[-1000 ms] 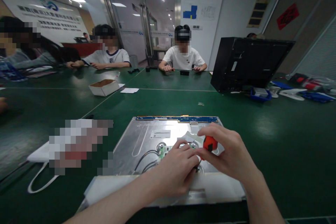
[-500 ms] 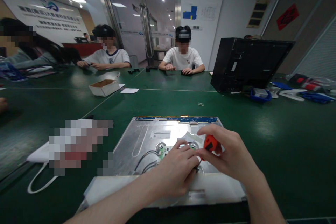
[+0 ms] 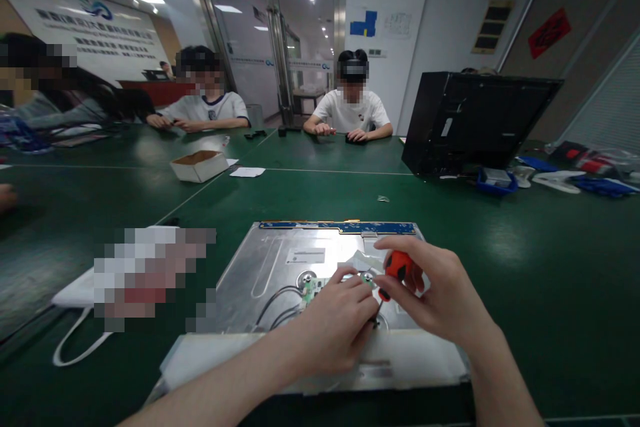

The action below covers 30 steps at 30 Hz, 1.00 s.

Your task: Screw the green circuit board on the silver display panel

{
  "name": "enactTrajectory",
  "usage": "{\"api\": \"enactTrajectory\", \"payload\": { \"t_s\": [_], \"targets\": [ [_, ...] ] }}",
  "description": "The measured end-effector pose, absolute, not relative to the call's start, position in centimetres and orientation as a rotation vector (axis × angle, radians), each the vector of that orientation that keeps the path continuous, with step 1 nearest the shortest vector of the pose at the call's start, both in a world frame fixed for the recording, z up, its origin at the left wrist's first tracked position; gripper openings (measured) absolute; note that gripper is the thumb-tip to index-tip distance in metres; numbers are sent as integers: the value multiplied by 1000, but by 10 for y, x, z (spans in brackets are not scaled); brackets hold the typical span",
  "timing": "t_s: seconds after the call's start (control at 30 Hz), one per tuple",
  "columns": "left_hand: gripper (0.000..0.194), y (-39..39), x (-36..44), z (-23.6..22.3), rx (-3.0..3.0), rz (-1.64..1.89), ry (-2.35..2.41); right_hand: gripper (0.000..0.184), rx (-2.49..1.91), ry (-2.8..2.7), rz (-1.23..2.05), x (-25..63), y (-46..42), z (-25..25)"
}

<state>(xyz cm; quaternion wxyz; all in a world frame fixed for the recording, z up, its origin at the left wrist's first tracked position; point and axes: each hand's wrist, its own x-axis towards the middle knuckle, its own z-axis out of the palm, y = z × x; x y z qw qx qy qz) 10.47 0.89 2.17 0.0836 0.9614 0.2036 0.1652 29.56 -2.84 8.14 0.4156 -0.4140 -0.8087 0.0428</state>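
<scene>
A silver metal display panel (image 3: 240, 280) lies back side up before me, with a blue circuit strip (image 3: 305, 227) along its far edge. My right hand (image 3: 435, 287) is closed around the red and black handle of a screwdriver (image 3: 398, 265). Its shaft slants down toward the panel beside my left fingers. My left hand (image 3: 340, 317) rests across a small green circuit board (image 3: 311, 288), fingers bent and close together. The left fingertips and thumb are partly hidden, as is the screwdriver's tip. Dark cables (image 3: 274, 300) run from the board's left side.
A white device (image 3: 75, 290) with a cord loop lies left, partly pixelated. Farther off are an open carton (image 3: 199, 167) and white paper (image 3: 247, 172). A black monitor-like casing (image 3: 480, 123) and blue tray (image 3: 497, 181) stand right. Several people sit around the green table (image 3: 540, 280).
The screwdriver handle has shifted and turned slightly within my right fingers, and more of its shaft shows. My left hand keeps its place on the board.
</scene>
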Motion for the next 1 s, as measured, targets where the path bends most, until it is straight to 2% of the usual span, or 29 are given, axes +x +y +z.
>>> {"api": "enactTrajectory", "payload": {
  "t_s": [0.13,0.37,0.6,0.7,0.8,0.93,1.0],
  "targets": [
    [10,8,105,23,2858,512,595,27,-1057,-2057,17,297,-28,81],
    [14,9,105,23,2865,503,591,45,-1029,-2043,214,297,-33,85],
    [6,9,105,23,2867,510,591,21,-1025,-2048,50,297,-27,82],
    [7,9,104,22,2860,511,586,19,-1039,-2031,-16,297,-26,81],
    [7,10,104,21,2859,502,585,23,-1030,-2052,44,296,-29,83],
    [15,10,104,21,2869,480,583,40,-1011,-2068,214,296,-33,86],
    [15,9,105,22,2871,468,589,39,-1027,-2058,226,296,-33,85]
  ]
}}
